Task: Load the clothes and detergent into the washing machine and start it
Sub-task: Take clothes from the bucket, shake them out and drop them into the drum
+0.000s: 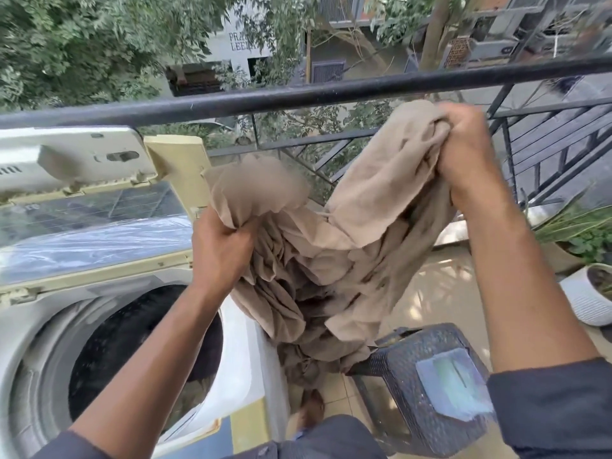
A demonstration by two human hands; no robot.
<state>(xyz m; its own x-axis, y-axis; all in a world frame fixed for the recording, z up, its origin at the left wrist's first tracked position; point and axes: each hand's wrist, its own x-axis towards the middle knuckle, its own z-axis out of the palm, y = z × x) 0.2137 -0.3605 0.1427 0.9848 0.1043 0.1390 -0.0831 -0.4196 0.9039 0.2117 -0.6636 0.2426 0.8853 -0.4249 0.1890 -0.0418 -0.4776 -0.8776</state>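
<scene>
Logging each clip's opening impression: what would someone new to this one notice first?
A large beige cloth fills the centre, bunched in both hands: left hand low by the washing machine, right hand raised near the black railing. At lower left the top-loading washing machine stands with its lid up and drum exposed.

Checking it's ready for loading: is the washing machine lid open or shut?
Open. The lid is folded up and back toward the railing, and the dark drum shows below it.
</scene>
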